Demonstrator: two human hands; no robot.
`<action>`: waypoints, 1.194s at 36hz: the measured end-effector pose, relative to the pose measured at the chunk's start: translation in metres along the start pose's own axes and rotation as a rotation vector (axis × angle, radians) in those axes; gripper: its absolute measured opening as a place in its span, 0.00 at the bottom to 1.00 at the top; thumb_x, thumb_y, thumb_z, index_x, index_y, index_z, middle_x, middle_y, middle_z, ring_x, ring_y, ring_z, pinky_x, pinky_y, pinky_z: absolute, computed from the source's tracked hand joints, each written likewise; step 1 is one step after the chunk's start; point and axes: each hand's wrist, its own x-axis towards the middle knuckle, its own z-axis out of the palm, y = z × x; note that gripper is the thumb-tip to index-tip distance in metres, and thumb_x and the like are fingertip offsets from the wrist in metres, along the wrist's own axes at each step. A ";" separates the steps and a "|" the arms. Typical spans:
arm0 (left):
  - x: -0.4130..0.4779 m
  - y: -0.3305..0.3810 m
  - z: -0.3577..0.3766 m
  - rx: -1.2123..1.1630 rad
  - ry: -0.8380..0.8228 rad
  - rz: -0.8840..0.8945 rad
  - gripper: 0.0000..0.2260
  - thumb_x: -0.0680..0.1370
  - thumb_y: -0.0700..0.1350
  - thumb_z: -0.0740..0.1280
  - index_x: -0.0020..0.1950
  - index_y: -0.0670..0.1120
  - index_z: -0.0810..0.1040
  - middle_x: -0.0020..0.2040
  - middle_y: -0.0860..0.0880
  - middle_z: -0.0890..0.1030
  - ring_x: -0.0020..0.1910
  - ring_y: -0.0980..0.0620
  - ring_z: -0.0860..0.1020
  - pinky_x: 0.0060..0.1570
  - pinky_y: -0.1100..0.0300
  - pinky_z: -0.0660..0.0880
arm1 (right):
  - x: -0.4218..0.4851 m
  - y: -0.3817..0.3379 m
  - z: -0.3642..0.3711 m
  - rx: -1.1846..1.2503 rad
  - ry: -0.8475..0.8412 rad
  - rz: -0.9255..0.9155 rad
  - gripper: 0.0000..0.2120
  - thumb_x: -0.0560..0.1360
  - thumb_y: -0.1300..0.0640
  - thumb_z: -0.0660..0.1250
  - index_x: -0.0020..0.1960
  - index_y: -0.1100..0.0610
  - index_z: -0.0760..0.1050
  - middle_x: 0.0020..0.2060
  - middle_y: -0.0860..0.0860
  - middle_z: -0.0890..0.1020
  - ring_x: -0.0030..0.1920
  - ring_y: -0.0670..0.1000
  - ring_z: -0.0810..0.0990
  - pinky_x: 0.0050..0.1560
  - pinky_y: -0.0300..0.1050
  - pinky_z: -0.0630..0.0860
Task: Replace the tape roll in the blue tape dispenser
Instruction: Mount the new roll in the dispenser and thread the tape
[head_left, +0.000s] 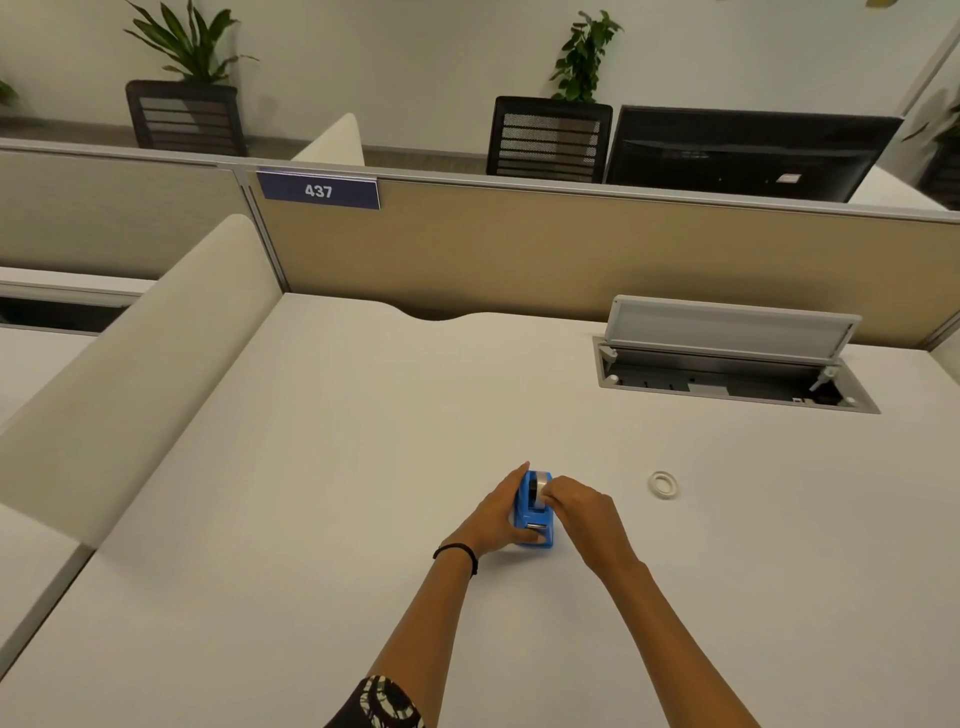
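Observation:
The blue tape dispenser (535, 522) stands on the white desk (322, 467), its cutter end towards me. A clear tape roll (541, 486) sits in its top slot. My left hand (493, 514) wraps the dispenser's left side and holds it down. My right hand (579, 506) comes in from the right, fingertips closed on the tape roll in the slot. A small white tape ring (663, 484) lies flat on the desk, apart to the right of both hands.
An open cable hatch (727, 364) with a raised lid is sunk into the desk at the back right. A tan partition (571, 249) with a "437" label closes the far edge. A cream divider (135, 364) runs along the left.

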 end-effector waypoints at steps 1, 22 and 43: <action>0.000 0.000 0.000 -0.002 -0.001 0.000 0.43 0.70 0.42 0.74 0.74 0.51 0.49 0.74 0.48 0.60 0.71 0.48 0.63 0.70 0.54 0.61 | -0.001 0.001 0.001 0.015 -0.001 0.013 0.05 0.75 0.63 0.62 0.48 0.64 0.74 0.43 0.59 0.80 0.37 0.43 0.74 0.42 0.23 0.69; -0.003 0.002 0.000 -0.008 0.021 0.012 0.43 0.68 0.45 0.75 0.74 0.50 0.50 0.74 0.48 0.60 0.72 0.49 0.62 0.70 0.54 0.61 | -0.013 0.005 0.013 -0.301 -0.026 -0.300 0.10 0.63 0.62 0.76 0.39 0.58 0.75 0.33 0.54 0.81 0.31 0.49 0.78 0.32 0.37 0.78; -0.004 0.002 0.000 -0.005 0.020 0.019 0.43 0.69 0.44 0.75 0.74 0.49 0.50 0.75 0.48 0.58 0.73 0.49 0.60 0.71 0.53 0.60 | -0.017 0.011 0.016 -0.364 -0.010 -0.345 0.10 0.63 0.61 0.76 0.41 0.56 0.77 0.35 0.52 0.82 0.32 0.47 0.79 0.33 0.34 0.75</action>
